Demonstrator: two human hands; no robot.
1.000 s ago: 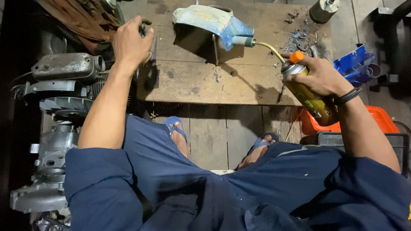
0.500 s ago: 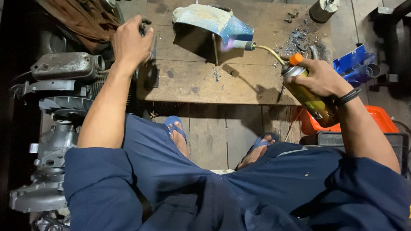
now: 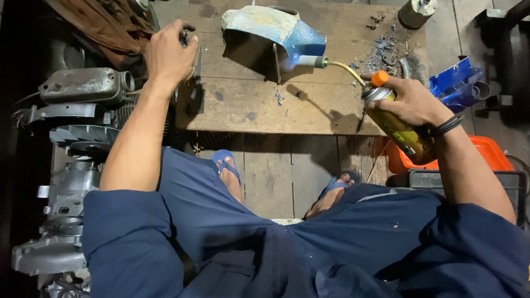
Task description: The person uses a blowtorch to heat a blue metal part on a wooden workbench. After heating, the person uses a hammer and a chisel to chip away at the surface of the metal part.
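My right hand [image 3: 411, 100] grips the yellow torch can [image 3: 397, 124], its nozzle at the blue metal panel [image 3: 274, 29] on the table [image 3: 249, 103]. My left hand [image 3: 168, 54] is closed on a dark tool [image 3: 189, 39] at the table's edge. The loose panel could tip, or heat could scorch the wood beneath.

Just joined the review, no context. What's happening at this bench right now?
A person in dark blue work clothes sits over a low wooden bench. The right hand grips a gas canister with a curved torch nozzle, aimed at a curved blue-painted metal part on the bench; a pale flame seems to touch its paint. The left hand holds a small dark tool at the bench's left edge. Paint flakes lie near the nozzle. An engine stands at left.
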